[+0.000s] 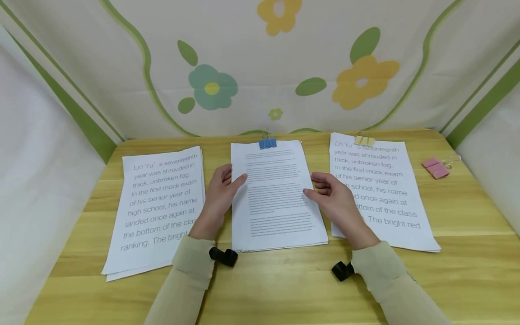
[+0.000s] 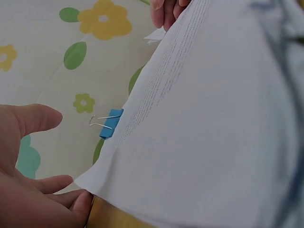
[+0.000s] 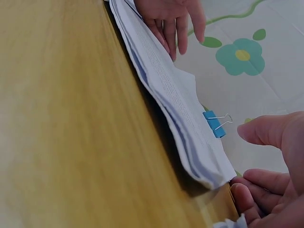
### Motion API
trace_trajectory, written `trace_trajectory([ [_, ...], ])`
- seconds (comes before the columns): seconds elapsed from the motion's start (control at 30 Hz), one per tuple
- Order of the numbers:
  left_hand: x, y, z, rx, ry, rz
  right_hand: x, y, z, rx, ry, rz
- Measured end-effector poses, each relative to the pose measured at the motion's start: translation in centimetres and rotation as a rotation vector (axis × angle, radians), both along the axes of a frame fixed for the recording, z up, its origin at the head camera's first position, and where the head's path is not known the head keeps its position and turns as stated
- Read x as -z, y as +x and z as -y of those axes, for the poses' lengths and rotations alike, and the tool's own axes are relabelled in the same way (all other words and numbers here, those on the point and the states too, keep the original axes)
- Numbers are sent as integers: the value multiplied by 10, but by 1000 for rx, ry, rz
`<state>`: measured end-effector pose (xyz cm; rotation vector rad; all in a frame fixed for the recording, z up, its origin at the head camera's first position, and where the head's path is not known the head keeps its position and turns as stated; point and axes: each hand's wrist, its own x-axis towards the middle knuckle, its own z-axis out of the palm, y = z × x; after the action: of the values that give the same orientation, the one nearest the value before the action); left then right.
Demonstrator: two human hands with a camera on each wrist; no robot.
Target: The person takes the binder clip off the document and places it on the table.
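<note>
In the head view a stack of printed sheets point(image 1: 280, 198) lies in the middle of the table, a blue binder clip point(image 1: 267, 144) on its top edge. My left hand point(image 1: 221, 194) is at the stack's left edge and my right hand point(image 1: 333, 196) at its right edge. Both wrist views show each thumb raised apart from the fingers, with the fingertips at the paper's edge. The blue clip point(image 2: 112, 124) has its wire handles standing out. From the right wrist view, the stack's sheets point(image 3: 166, 104) look slightly fanned along the near edge.
To the left lies another stack of large-print sheets point(image 1: 158, 212) with no clip visible. On the right, a similar stack point(image 1: 378, 194) carries a yellow binder clip point(image 1: 364, 140); my right forearm partly covers it. Pink binder clips point(image 1: 436, 168) lie farther right. A flowered cloth point(image 1: 252, 54) hangs behind the table.
</note>
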<state>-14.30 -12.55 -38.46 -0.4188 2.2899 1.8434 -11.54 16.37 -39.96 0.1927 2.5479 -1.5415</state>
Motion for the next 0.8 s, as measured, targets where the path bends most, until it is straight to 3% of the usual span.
trace_trajectory([
  [0.43,-1,1,0,-55,162,-84,0,0,-1,12,-24,-1],
  [0.8,-1,-2,5,-53,182,0,1,1,0,13,-47,-12],
])
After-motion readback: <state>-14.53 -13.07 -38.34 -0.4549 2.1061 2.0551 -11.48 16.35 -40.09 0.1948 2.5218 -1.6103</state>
